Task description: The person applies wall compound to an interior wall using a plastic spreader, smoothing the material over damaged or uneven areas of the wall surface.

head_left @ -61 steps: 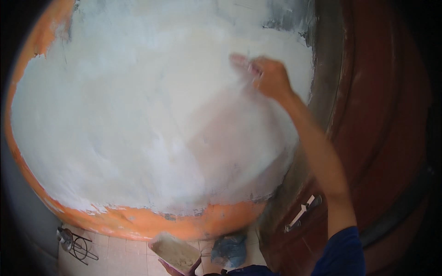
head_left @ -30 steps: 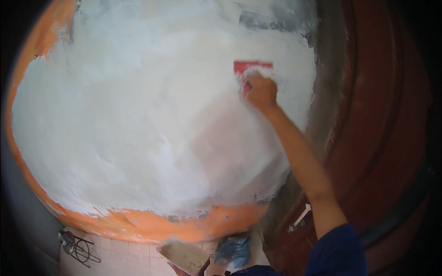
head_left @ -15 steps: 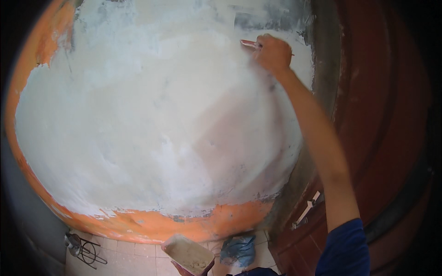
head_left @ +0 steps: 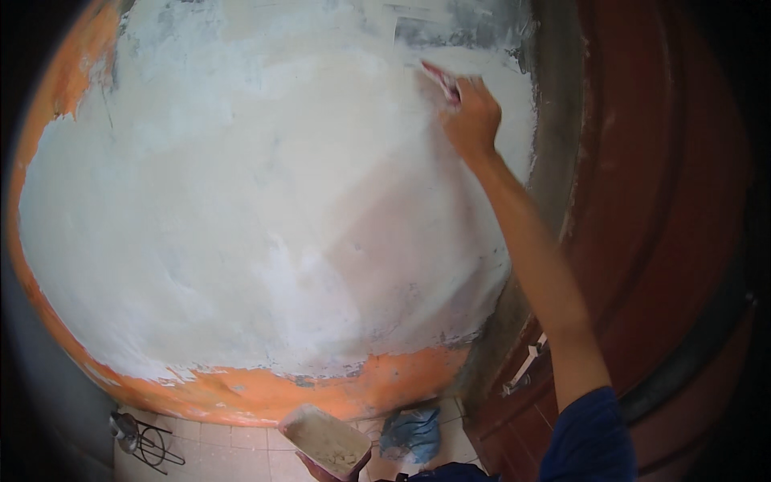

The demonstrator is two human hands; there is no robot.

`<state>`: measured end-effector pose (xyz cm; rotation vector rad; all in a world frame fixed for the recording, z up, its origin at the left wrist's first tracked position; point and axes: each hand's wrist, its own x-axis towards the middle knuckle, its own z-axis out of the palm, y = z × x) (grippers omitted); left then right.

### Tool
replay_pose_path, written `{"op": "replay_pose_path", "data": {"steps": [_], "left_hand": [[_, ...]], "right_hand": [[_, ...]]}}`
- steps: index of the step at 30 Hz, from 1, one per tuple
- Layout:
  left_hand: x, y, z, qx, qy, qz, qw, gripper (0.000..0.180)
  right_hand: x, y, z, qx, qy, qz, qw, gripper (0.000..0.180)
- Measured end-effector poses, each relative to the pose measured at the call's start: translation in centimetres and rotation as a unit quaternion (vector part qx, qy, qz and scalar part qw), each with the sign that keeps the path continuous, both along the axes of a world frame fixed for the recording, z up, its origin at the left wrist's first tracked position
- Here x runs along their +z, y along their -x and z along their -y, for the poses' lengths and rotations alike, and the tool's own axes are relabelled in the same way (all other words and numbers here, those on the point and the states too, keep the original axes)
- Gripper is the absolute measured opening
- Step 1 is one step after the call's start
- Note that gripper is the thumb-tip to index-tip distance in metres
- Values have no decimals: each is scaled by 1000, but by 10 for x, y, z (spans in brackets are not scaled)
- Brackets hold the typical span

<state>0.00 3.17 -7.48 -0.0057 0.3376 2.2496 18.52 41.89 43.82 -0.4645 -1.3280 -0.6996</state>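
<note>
Nearest us, a dark blue sleeve (head_left: 590, 438) lies below and right of the right hand (head_left: 472, 122). Well below and left of that hand, we see an open container (head_left: 299, 419) holding beige paste (head_left: 337, 455). We cannot make out the left hand or tell its state. The right hand is closed around a reddish scraper (head_left: 442, 81), which slants up and left from the grip; we cannot tell whether its edge touches the wall (head_left: 201, 201). That wall, coated whitish, spreads left of the hand, with a dark grey patch (head_left: 450, 30) just above and an orange strip (head_left: 297, 398) far below. To the hand's right we find a dark red door (head_left: 642, 201), its handle (head_left: 524, 371) below the hand and beside the forearm (head_left: 546, 281). Farthest off, on the tiled floor (head_left: 245, 454) well below the hand, we see a crumpled blue bag (head_left: 410, 435) and, far to the left, a black metal stand (head_left: 152, 446).
</note>
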Motion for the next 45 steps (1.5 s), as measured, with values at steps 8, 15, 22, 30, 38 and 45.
{"op": "replay_pose_path", "data": {"steps": [8, 15, 22, 30, 38, 45], "left_hand": [[24, -12, 2, 25, 4, -27, 999, 73], [93, -38, -25, 99, 95, -227, 964, 61], [71, -31, -4, -15, -64, 4, 998, 70], [51, -29, -4, 20, -16, 1, 1000, 69], [-13, -6, 0, -12, -10, 12, 1000, 73], [4, -12, -1, -1, -10, 5, 1000, 74]], "right_hand": [[-45, 49, -32, -13, 75, 108, 991, 42], [-125, 30, 2, 48, 150, 182, 971, 40], [30, -8, 14, 9, -20, 38, 999, 24], [-15, 41, -23, -83, -17, 103, 991, 18], [-95, 19, 17, -43, 52, 121, 990, 21], [31, -16, -14, -66, -11, 43, 997, 21]]}}
